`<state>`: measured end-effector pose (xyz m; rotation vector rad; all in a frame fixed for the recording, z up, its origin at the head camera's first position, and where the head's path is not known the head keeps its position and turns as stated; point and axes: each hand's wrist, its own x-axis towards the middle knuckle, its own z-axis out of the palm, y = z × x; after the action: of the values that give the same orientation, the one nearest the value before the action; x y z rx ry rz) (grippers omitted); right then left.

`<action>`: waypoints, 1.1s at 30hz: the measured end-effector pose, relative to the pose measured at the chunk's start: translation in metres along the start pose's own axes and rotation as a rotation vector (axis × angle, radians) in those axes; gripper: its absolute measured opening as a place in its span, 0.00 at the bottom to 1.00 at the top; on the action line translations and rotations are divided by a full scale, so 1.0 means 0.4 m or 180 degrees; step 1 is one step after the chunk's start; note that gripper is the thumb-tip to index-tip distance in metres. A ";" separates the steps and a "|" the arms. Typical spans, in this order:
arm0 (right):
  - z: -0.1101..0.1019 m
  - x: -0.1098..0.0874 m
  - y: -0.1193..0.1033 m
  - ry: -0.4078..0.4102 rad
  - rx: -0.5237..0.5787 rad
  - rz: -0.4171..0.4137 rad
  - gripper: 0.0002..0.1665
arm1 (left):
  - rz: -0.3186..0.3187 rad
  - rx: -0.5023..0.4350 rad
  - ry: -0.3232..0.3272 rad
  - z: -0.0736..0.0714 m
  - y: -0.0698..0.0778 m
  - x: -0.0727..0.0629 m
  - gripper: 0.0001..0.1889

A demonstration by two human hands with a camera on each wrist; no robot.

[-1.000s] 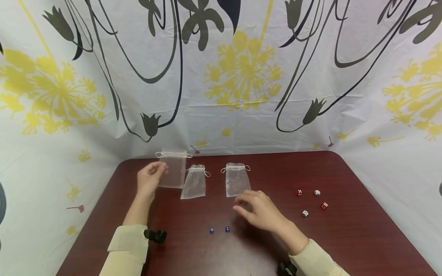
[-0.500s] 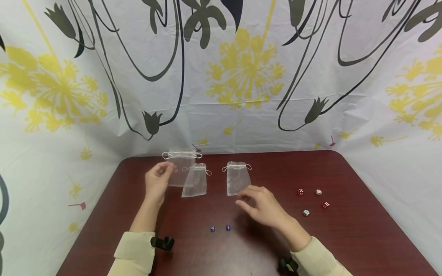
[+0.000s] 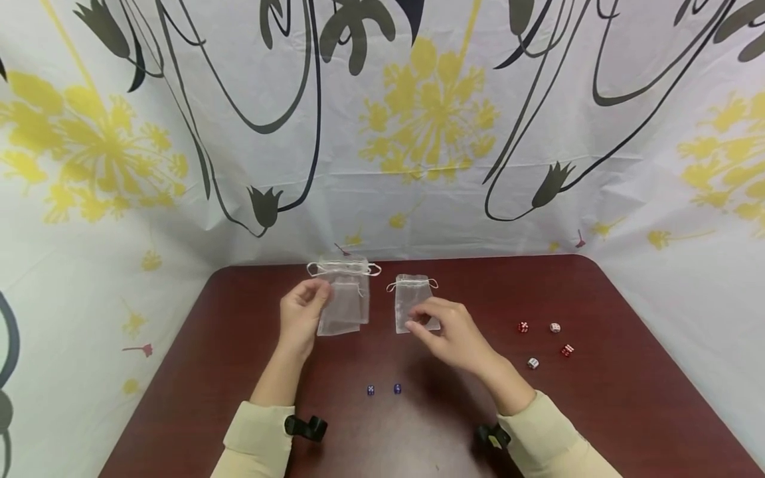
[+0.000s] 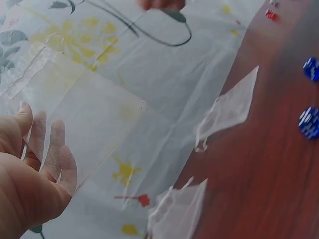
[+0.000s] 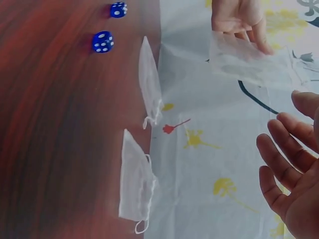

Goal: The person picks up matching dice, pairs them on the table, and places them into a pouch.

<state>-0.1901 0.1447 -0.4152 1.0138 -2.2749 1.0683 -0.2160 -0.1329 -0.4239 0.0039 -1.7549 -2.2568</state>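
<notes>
My left hand [image 3: 301,318] pinches a sheer white drawstring bag [image 4: 102,97] by its side edge, with the fingers showing through the mesh in the left wrist view. In the head view this raised bag overlaps a smaller sheer bag [image 3: 338,328] lying on the table. Another small drawstring bag [image 3: 406,300] lies to the right, its cord loops spread at the top. Over that bag's lower corner, in the head view, is my right hand [image 3: 457,335], fingers loosely bent and holding nothing. Two blue dice [image 3: 370,390] [image 5: 103,42] sit on the table in front of the bags.
On the right of the dark red-brown table [image 3: 597,411] lie two red dice [image 3: 567,350] and two white dice [image 3: 533,363]. A white cloth [image 3: 454,226] with yellow and grey plant prints hangs behind the table's far edge.
My left hand has carried the larger bag rightward, from beside the small left bag to in front of it. My right hand has shifted slightly up toward the right bag.
</notes>
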 end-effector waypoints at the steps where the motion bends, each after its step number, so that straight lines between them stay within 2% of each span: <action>1: 0.000 0.005 -0.001 0.0018 0.0006 -0.0009 0.05 | -0.0009 -0.0019 -0.0022 0.007 -0.002 -0.005 0.02; 8: -0.002 0.030 -0.007 0.0216 -0.0003 -0.0010 0.07 | -0.0005 -0.0208 -0.0211 0.046 -0.008 -0.034 0.02; 13: -0.007 0.044 -0.012 0.0421 0.0034 0.0019 0.10 | 0.0052 -0.0180 -0.0407 0.069 -0.013 -0.052 0.04; 21: -0.008 0.056 -0.020 0.0570 0.0085 0.0066 0.09 | 0.0012 0.0155 -0.0530 0.095 -0.032 -0.081 0.05; 29: -0.007 0.065 -0.020 0.0715 0.0179 -0.0069 0.06 | 0.0173 0.0422 -0.0635 0.103 -0.039 -0.093 0.07; 33: -0.013 0.066 -0.021 0.0713 0.0205 -0.0046 0.05 | 0.0305 0.0641 -0.0803 0.098 -0.022 -0.089 0.14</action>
<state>-0.2003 0.1337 -0.3914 0.8854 -2.0633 1.1922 -0.1904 -0.0857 -0.4280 -0.3300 -2.0553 -2.0787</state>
